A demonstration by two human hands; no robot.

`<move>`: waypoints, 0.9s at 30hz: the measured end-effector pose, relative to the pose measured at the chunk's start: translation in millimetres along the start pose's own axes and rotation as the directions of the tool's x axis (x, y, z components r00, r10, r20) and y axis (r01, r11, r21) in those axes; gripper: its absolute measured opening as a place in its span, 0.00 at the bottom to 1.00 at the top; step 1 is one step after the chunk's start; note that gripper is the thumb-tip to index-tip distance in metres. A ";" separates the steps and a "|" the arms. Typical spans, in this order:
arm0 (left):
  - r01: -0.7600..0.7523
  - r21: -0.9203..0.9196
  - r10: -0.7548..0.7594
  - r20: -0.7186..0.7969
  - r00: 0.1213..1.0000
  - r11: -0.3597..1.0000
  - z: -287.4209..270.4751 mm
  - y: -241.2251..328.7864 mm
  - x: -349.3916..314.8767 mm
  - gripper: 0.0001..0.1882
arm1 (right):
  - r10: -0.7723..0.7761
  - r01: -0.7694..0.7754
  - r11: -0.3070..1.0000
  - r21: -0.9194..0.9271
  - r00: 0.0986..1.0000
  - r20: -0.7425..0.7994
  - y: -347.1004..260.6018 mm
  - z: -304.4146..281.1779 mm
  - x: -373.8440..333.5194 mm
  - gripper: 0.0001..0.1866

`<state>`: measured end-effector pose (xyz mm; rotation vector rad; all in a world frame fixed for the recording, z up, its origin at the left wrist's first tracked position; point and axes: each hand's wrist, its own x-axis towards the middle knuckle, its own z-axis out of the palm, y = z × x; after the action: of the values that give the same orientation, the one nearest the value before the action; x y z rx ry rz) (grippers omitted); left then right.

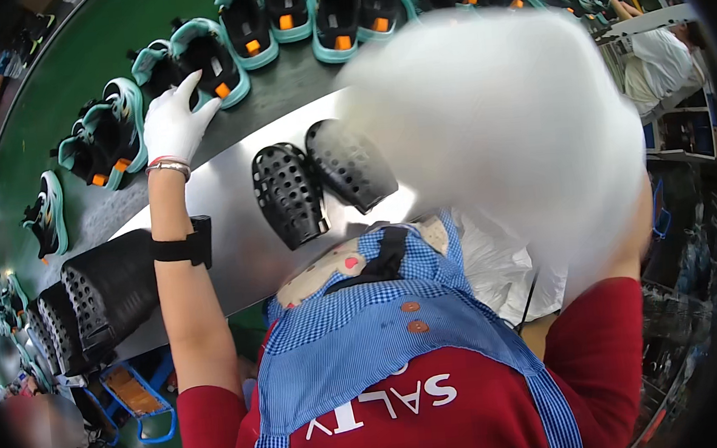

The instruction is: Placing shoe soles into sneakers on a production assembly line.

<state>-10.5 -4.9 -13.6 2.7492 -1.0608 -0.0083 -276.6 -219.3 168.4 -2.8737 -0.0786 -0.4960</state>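
My left hand (174, 127), in a white glove, reaches to the heel end of a black and teal shoe (206, 62) with an orange tab. Its thumb and forefinger are spread apart, and whether they touch the shoe I cannot tell. From the right, my bare forearm (636, 242) runs up behind a large, blurred, whitish, partly see-through thing (494, 118), like thin plastic, which hides my right hand. Two black shells with round holes, a left one (287, 192) and a right one (349, 165), lie side by side on a shiny metal plate (224, 197). The blur covers part of the right shell.
More teal and black shoes (338, 12) stand in a curved row along the green table (88, 56). Black perforated pieces (113, 288) are stacked at the left. Crumpled white plastic (494, 259) lies by my right side. Another person (660, 65) is at the far right.
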 end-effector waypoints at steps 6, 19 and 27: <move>-0.028 0.176 0.062 -0.187 0.980 0.984 -16.3 30.1 6.3 0.21 | 0.447 -0.421 0.870 -0.255 0.893 0.050 99.7 11.7 -67.4 0.06; 0.608 -0.619 0.382 0.785 0.487 0.497 35.0 243.6 38.5 0.15 | 0.114 -0.120 0.992 -0.036 0.984 -0.134 109.9 115.5 -111.2 0.13; 0.402 -0.729 0.425 0.663 0.617 0.554 3.9 210.8 53.1 0.14 | 0.172 -0.176 0.984 -0.014 0.974 -0.149 112.6 113.1 -108.7 0.15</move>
<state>-111.5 -193.7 24.5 1.7058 -0.8321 -1.4907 -332.0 -304.7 4.3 -2.8250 0.2036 -0.6761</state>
